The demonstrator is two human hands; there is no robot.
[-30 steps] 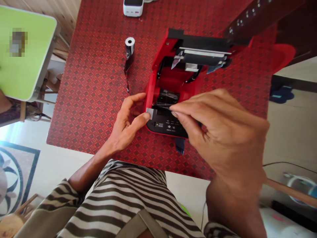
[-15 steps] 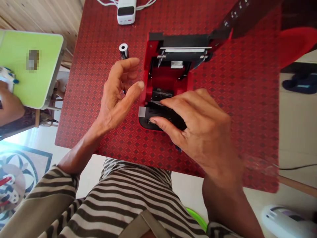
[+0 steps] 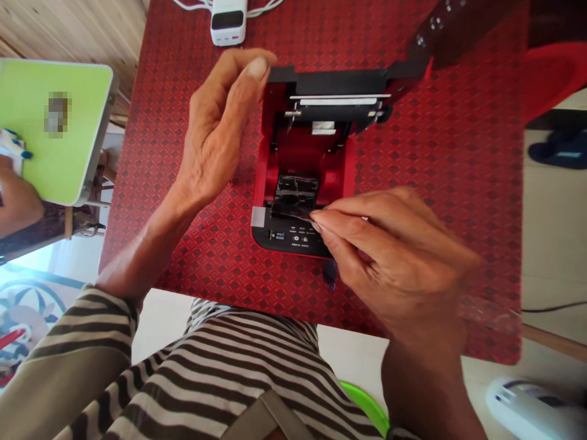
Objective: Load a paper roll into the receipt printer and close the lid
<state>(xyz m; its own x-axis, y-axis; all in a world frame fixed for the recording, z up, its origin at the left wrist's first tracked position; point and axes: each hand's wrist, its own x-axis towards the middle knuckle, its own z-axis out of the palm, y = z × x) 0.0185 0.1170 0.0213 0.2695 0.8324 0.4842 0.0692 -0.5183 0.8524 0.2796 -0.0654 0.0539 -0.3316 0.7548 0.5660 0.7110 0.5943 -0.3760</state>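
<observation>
A red and black printer (image 3: 348, 174) lies open on the table, its bay facing up and its roller bar across the back. A shiny, creased black sheet (image 3: 296, 192) rests in the bay, its near end over the button panel. My right hand (image 3: 389, 250) pinches the near right corner of this sheet between thumb and fingertips. My left hand (image 3: 217, 122) is at the printer's back left corner, thumb and fingers closed at its black edge; the fingertips are partly hidden.
A white power bank (image 3: 228, 23) with cables sits at the back of the red patterned table (image 3: 440, 244). A dark lid (image 3: 440, 33) stands raised at the back right. To the left is a green table (image 3: 82, 165), with another person's arm (image 3: 21, 195) beside it.
My left hand has moved up to the printer's back corner and closed, now covering the small roll. My right hand has drawn back slightly right and closed its pinch on the black sheet.
</observation>
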